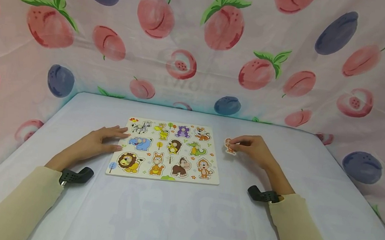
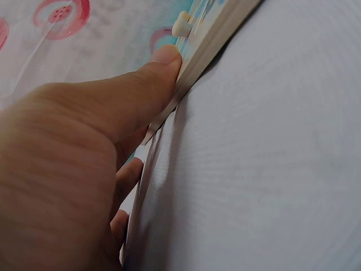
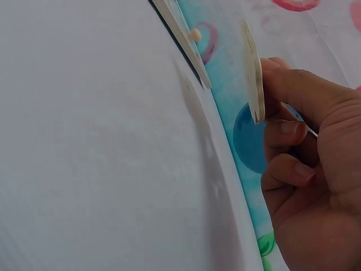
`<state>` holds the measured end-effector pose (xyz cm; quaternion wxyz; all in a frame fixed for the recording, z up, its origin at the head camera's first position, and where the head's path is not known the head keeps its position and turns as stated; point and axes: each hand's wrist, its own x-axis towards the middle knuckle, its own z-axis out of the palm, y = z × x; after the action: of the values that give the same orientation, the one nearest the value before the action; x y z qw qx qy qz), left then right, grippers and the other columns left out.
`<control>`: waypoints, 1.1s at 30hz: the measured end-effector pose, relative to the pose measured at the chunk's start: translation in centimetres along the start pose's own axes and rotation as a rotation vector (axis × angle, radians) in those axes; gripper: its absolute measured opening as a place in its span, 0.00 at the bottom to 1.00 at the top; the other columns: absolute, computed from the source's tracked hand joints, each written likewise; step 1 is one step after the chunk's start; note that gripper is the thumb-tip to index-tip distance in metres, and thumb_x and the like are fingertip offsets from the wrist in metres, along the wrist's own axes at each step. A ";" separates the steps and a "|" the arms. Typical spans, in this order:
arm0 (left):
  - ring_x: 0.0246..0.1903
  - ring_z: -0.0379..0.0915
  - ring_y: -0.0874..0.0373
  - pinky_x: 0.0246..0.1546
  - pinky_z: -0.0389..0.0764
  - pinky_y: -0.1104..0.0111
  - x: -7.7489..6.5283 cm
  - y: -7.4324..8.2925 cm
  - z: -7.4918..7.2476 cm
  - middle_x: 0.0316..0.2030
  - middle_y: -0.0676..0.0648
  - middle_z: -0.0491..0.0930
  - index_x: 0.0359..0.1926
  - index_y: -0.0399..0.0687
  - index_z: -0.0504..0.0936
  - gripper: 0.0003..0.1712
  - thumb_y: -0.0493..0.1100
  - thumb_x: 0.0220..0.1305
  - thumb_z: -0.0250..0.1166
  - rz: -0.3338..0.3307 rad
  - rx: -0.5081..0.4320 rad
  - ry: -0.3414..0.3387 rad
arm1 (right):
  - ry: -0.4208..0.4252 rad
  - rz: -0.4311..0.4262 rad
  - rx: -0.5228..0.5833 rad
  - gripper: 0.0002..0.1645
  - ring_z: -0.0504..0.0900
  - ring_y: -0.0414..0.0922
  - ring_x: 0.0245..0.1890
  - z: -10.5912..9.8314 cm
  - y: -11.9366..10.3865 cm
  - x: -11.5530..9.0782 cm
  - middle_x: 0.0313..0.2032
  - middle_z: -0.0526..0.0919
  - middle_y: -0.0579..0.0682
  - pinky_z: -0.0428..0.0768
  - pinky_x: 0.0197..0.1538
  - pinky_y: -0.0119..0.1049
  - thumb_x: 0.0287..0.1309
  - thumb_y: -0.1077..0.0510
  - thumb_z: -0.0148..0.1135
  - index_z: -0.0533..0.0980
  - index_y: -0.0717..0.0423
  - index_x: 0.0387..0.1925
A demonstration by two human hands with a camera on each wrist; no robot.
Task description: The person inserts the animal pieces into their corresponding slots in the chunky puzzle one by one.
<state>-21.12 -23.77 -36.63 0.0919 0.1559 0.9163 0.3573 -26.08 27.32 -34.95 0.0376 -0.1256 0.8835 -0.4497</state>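
Note:
A flat wooden animal puzzle board [image 1: 188, 178] lies on the table. Zebra, lion, elephant, crocodile and several other animals show on it, and small knobs stand up from some. My left hand [image 1: 98, 139] rests at the board's left side, fingers fairly straight; in the left wrist view its thumb [image 2: 161, 70] touches the board's edge [image 2: 194, 68]. To the right of the board, my right hand [image 1: 252, 149] pinches a small orange-brown animal puzzle piece [image 1: 228, 146] between thumb and fingertips. Seen edge-on in the right wrist view, the piece [image 3: 254, 79] is held above the table.
A white cloth covers the table [image 1: 178, 217]. Behind it and along both sides hangs a curtain [image 1: 186, 25] printed with peaches and plums. Each wrist wears a black camera mount, one at the left [image 1: 76, 176] and one at the right [image 1: 262, 194].

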 end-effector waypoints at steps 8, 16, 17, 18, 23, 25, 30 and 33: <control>0.72 0.40 0.43 0.64 0.42 0.37 0.1 -0.2 0.0 0.71 0.50 0.57 0.64 0.58 0.74 0.33 0.60 0.59 0.65 0.017 -0.004 0.007 | -0.051 -0.007 0.023 0.14 0.79 0.48 0.38 0.9 -1.2 -0.1 0.41 0.85 0.49 0.78 0.37 0.37 0.50 0.51 0.73 0.86 0.53 0.37; 0.72 0.40 0.45 0.64 0.42 0.37 0.2 -0.3 0.1 0.71 0.51 0.58 0.64 0.56 0.74 0.32 0.59 0.59 0.65 0.037 -0.014 0.011 | -0.090 0.010 -0.005 0.13 0.77 0.50 0.34 1.7 -2.1 -0.1 0.38 0.85 0.50 0.77 0.35 0.39 0.50 0.49 0.73 0.86 0.51 0.36; 0.72 0.40 0.45 0.64 0.42 0.37 0.2 -0.3 0.1 0.71 0.51 0.58 0.64 0.56 0.74 0.32 0.59 0.60 0.65 0.036 -0.013 0.011 | -0.094 0.013 -0.009 0.13 0.77 0.50 0.33 1.8 -2.2 -0.1 0.38 0.85 0.49 0.77 0.35 0.39 0.50 0.49 0.73 0.86 0.50 0.36; 0.72 0.40 0.45 0.64 0.42 0.37 0.2 -0.3 0.1 0.71 0.51 0.58 0.64 0.57 0.74 0.33 0.60 0.59 0.65 0.035 -0.013 0.011 | -0.098 0.015 -0.010 0.12 0.77 0.50 0.33 1.9 -2.3 -0.1 0.37 0.85 0.49 0.77 0.35 0.39 0.50 0.49 0.73 0.86 0.49 0.36; 0.72 0.40 0.45 0.64 0.42 0.36 0.2 -0.4 0.1 0.71 0.51 0.57 0.64 0.57 0.74 0.32 0.60 0.60 0.65 0.029 -0.010 0.009 | -0.136 -0.007 -0.011 0.11 0.78 0.49 0.34 2.3 -2.8 -0.1 0.37 0.85 0.47 0.78 0.35 0.38 0.49 0.49 0.74 0.86 0.48 0.35; 0.72 0.40 0.45 0.64 0.42 0.36 0.2 -0.3 0.1 0.71 0.51 0.58 0.64 0.57 0.74 0.32 0.60 0.60 0.65 0.028 -0.009 0.010 | -0.157 -0.028 -0.017 0.10 0.77 0.48 0.34 2.5 -3.0 -0.1 0.36 0.86 0.47 0.78 0.35 0.36 0.49 0.50 0.74 0.86 0.48 0.34; 0.72 0.40 0.45 0.64 0.43 0.36 0.1 -0.2 0.1 0.71 0.51 0.58 0.64 0.58 0.74 0.32 0.60 0.60 0.65 0.024 -0.007 0.011 | -0.204 -0.045 -0.028 0.07 0.76 0.48 0.33 3.1 -4.5 -0.6 0.35 0.86 0.48 0.76 0.34 0.31 0.52 0.56 0.72 0.86 0.52 0.35; 0.72 0.40 0.45 0.64 0.43 0.36 0.1 -0.2 0.1 0.71 0.51 0.58 0.64 0.58 0.74 0.32 0.60 0.60 0.65 0.023 -0.003 0.010 | -0.224 -0.038 -0.024 0.07 0.75 0.48 0.33 3.4 -4.8 -0.7 0.36 0.86 0.49 0.75 0.33 0.31 0.53 0.60 0.70 0.86 0.56 0.36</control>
<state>-21.28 -23.83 -36.88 0.0835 0.1645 0.9143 0.3605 -23.89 22.12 -33.10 0.1258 -0.1924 0.8766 -0.4228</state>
